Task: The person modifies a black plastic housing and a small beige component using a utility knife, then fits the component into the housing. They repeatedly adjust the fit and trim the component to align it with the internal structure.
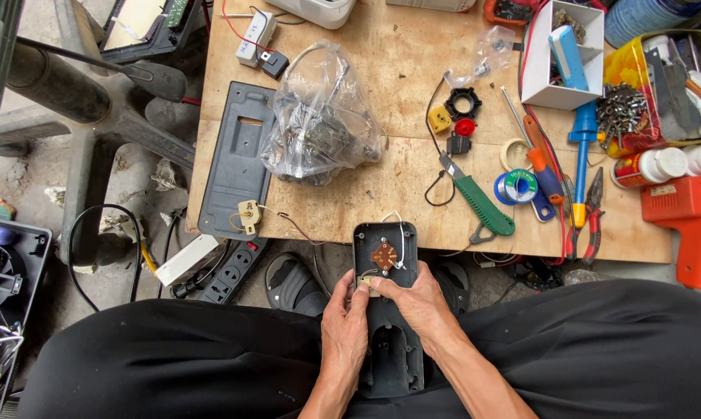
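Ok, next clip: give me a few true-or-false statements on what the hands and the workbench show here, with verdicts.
1. Both hands hold a dark plastic panel over the lap. True: the left hand and right hand meet on it at a small part.
2. The green-handled tool is in the right hand. False: it lies on the wooden table, untouched.
3. A clear plastic bag with parts inside sits on the table. True.
4. The orange heat gun lies at the table's left edge. False: it is at the right edge.
5. A blue screwdriver lies beside the red-handled pliers. True.
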